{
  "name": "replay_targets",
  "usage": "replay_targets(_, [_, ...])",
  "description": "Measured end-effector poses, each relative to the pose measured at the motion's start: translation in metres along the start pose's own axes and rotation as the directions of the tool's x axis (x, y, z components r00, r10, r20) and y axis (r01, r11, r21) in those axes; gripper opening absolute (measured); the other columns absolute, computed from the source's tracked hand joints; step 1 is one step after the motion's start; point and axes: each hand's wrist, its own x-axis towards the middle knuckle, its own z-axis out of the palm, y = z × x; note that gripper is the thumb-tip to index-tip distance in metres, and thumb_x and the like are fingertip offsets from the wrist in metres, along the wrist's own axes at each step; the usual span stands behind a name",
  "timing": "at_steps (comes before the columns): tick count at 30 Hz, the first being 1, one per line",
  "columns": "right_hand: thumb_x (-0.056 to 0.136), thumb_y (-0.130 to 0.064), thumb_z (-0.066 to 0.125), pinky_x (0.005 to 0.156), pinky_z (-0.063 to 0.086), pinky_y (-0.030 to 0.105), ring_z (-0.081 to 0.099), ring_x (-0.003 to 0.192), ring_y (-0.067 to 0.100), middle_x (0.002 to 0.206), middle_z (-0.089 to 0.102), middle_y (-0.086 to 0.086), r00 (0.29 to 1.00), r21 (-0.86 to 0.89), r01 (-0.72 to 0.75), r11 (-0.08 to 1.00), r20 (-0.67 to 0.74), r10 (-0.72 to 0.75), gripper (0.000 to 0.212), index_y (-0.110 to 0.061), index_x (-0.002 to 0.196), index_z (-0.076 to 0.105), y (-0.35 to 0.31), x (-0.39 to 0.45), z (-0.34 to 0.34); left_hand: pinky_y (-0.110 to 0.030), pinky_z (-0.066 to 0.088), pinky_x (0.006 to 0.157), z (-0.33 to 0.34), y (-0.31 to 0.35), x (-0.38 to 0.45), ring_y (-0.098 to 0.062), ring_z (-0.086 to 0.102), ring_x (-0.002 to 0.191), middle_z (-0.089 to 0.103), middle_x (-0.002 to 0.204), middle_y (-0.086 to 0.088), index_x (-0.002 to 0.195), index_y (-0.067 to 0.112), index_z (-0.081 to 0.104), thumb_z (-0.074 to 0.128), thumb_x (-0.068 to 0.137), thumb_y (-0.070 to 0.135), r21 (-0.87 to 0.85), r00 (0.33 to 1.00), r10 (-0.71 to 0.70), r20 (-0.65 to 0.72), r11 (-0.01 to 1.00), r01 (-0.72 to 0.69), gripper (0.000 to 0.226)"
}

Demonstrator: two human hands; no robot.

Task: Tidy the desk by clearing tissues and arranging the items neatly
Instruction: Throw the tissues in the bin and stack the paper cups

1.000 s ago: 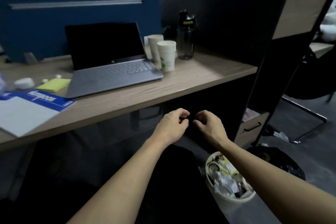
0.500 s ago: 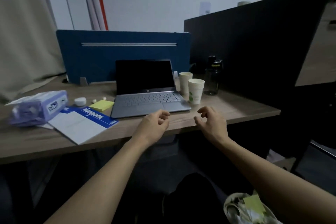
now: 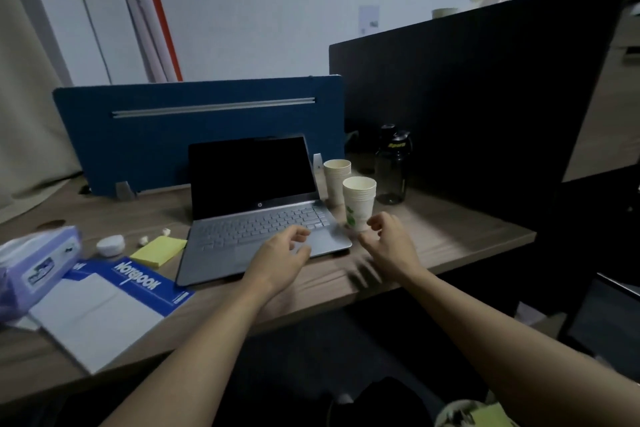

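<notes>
On wooden desk (image 3: 450, 229), open laptop (image 3: 256, 211); blue divider (image 3: 156, 135) behind

Single head-worn wide-angle view, facing forward and slightly down across the worktop (image 3: 433, 236) toward the blue divider (image 3: 156, 149) and wall. Close range: both forearms enter from bottom edge. Edges distorted.

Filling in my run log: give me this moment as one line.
left hand: empty, over laptop | right hand: empty, by front paper cups | tissue bits: on desk
</notes>
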Motion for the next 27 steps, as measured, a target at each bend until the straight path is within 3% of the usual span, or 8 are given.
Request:
replay_targets(3, [0.082,-0.038,0.069,0.074,0.043,0.029,0.056,0.091,0.014,0.109,0.06,0.002,0.996,0.016,-0.09,0.996,0.014,0.09,0.037,-0.018,0.11,0.057,0.011,0.03,-0.004,-0.042,0.052,0.093,0.011,0.009,0.031,-0.012,0.059,0.108,0.061,0.118,0.011,0.122,0.033,0.057,0.058,0.093,0.033,-0.039,0.999,-0.018,0.036,0.999,0.019,0.029])
replay_targets(7, [0.079,-0.033,0.076,0.082,0.048,0.032,0.058,0.101,0.019,0.118,0.06,0.005,0.988,0.12,-0.155,0.981,0.038,0.152,0.054,-0.013,0.124,0.052,0.019,0.065,-0.006,-0.039,0.049,0.098,0.023,0.018,0.074,-0.013,0.059,0.113,0.061,0.128,0.008,0.13,0.031,0.054,0.06,0.092,0.035,-0.058,0.995,-0.029,0.1,0.998,0.035,0.039])
replay_targets(14, [0.078,-0.024,0.079,0.084,0.046,0.02,0.06,0.106,0.011,0.125,0.061,0.0,0.983,0.297,-0.112,0.948,0.172,0.062,0.068,-0.018,0.137,0.045,0.024,0.102,-0.005,-0.043,0.044,0.105,0.049,0.03,0.129,-0.017,0.05,0.128,0.047,0.148,0.003,0.149,0.026,0.036,0.059,0.094,0.028,-0.302,0.968,-0.152,0.198,0.93,0.208,0.059])
replay_targets(17, [0.079,-0.025,0.078,0.082,0.049,0.017,0.061,0.102,0.008,0.122,0.064,-0.001,0.982,0.301,-0.081,0.95,0.189,0.024,0.063,-0.019,0.134,0.048,0.024,0.113,-0.005,-0.03,0.05,0.078,0.061,0.035,0.141,-0.01,0.06,0.092,0.069,0.115,0.022,0.143,0.02,0.042,0.052,0.096,0.008,-0.541,0.95,-0.16,0.269,0.791,0.286,0.05])
replay_targets(19, [0.078,-0.024,0.079,0.09,0.053,0.033,0.064,0.102,0.011,0.117,0.066,-0.002,0.985,0.332,-0.069,0.941,0.171,0.011,0.058,-0.021,0.129,0.05,0.023,0.121,-0.006,-0.027,0.047,0.067,0.06,0.04,0.15,-0.01,0.059,0.081,0.071,0.099,0.019,0.14,0.021,0.046,0.048,0.095,0.0,-0.604,0.952,-0.151,0.266,0.744,0.287,0.049])
replay_targets(21, [0.078,-0.027,0.079,0.093,0.053,0.041,0.064,0.103,0.011,0.115,0.066,-0.002,0.99,0.359,-0.046,0.932,0.143,-0.007,0.059,-0.024,0.129,0.05,0.017,0.134,-0.01,-0.027,0.054,0.077,0.052,0.048,0.161,-0.01,0.062,0.096,0.066,0.109,0.012,0.139,0.021,0.047,0.045,0.093,-0.004,-0.649,0.964,-0.135,0.228,0.717,0.254,0.052])
replay_targets(24, [0.076,-0.036,0.079,0.09,0.055,0.038,0.062,0.106,0.009,0.119,0.064,-0.002,0.994,0.349,0.004,0.937,0.105,-0.043,0.067,-0.027,0.134,0.047,0.002,0.157,-0.021,-0.041,0.053,0.096,0.028,0.063,0.176,-0.019,0.061,0.113,0.063,0.115,0.009,0.125,0.029,0.057,0.045,0.093,-0.002,-0.647,0.987,-0.077,0.144,0.747,0.152,0.047])
replay_targets(27, [0.076,-0.036,0.079,0.088,0.055,0.032,0.063,0.105,0.01,0.115,0.065,-0.003,0.994,0.341,0.063,0.938,0.06,-0.088,0.067,-0.025,0.134,0.048,-0.017,0.186,-0.027,-0.039,0.053,0.093,0.004,0.074,0.196,-0.017,0.061,0.111,0.064,0.112,0.011,0.109,0.035,0.059,0.046,0.095,0.003,-0.645,0.995,-0.028,0.097,0.759,0.085,0.037])
